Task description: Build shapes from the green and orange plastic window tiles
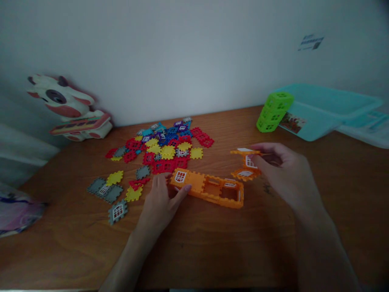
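Note:
My left hand [162, 200] grips the left end of a long orange box of interlocking panels [197, 182], fingers behind it and thumb on the near side. The box lies on the table; its right part is open on top, and white window inserts show in it. Raised just above and right of that end, my right hand [278, 164] pinches a smaller, C-shaped group of joined orange panels [251, 163], also with white windows. The two orange pieces are apart. Part of the right fingers is hidden behind the smaller piece.
Behind the left hand spreads a pile of red, yellow, blue and grey panels [167, 152]. Several grey pieces [105, 190] lie at left. A green block tower [274, 112] stands by a turquoise bin [322, 115] at back right. A cow-shaped toy [73, 107] sits back left.

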